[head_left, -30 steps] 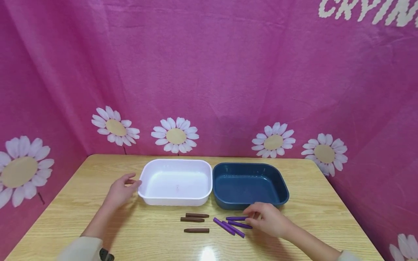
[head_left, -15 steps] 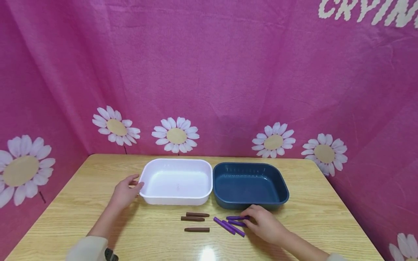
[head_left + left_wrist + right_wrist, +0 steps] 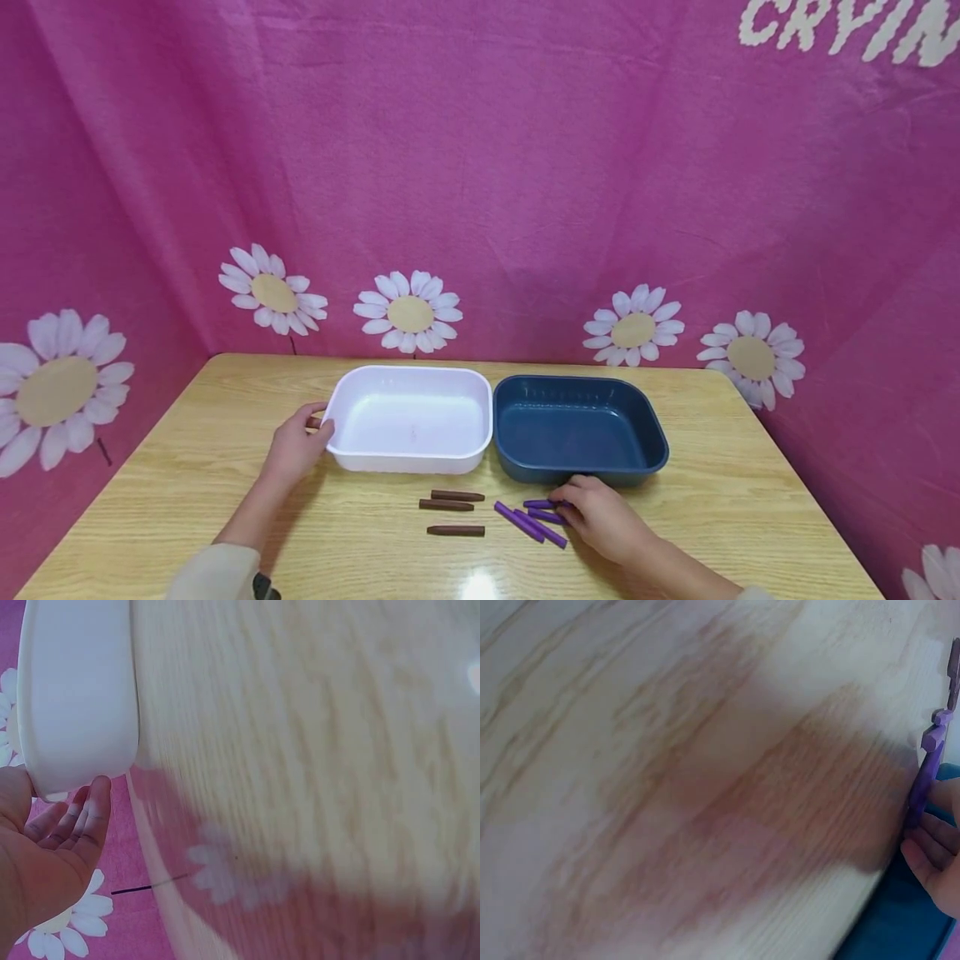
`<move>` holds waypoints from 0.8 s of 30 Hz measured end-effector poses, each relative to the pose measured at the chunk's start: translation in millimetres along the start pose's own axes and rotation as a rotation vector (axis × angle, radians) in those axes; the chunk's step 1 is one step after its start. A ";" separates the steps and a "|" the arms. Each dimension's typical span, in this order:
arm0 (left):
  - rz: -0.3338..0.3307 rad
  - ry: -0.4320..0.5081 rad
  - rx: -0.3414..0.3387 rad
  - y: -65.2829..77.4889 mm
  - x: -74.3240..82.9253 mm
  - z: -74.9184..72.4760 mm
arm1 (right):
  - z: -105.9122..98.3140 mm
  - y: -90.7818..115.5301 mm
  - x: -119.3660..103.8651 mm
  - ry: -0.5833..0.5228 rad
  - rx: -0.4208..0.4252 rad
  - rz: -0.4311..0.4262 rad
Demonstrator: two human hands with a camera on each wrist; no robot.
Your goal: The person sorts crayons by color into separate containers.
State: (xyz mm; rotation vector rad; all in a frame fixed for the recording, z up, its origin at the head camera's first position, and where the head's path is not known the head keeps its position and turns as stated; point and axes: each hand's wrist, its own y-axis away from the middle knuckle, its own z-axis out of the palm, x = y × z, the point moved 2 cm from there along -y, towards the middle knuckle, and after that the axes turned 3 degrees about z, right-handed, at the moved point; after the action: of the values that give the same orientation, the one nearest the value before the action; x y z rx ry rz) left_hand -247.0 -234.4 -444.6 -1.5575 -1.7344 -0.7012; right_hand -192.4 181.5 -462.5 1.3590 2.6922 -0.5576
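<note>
My left hand (image 3: pixel 297 448) is at the left end of the white plastic tub (image 3: pixel 411 464); in the left wrist view its thumb is at the rim and its fingertips touch the outer wall. Just in front of the dark blue tub (image 3: pixel 581 471), my right hand (image 3: pixel 606 521) pinches the right end of a purple crayon (image 3: pixel 537 503) between thumb and fingers, partly hiding it. Close by lies a second purple crayon (image 3: pixel 546 516), with two more slanting to its left. In the right wrist view, purple crayon bodies (image 3: pixel 925 776) show at the fingertips.
Three brown crayons (image 3: pixel 456 531) lie left of the purple ones, before the white tub. Both tubs stand side by side on the wooden table (image 3: pixel 360 542), with no crayons inside. A pink cloth (image 3: pixel 480 183) printed with daisies hangs behind and at both sides.
My left hand has moved slightly right, up against the white tub's rim. The right hand has moved left, and its fingers have closed on the purple crayon's end.
</note>
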 end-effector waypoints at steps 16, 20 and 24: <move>0.001 -0.020 0.015 0.4 0.1 2.0 | -2.7 2.0 -5.0 0.107 0.003 0.012; 0.003 -0.040 0.018 0.5 -0.6 2.5 | -6.8 6.5 -6.7 0.160 0.008 0.012; 0.002 -0.049 0.018 0.2 -0.3 2.3 | -14.2 7.8 -9.1 0.165 0.032 -0.010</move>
State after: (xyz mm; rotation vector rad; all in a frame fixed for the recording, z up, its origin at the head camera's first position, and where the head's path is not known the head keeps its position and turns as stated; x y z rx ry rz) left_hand -247.1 -232.8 -446.3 -1.5760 -1.7693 -0.6500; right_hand -179.4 183.8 -449.4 1.4612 2.8322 -0.5135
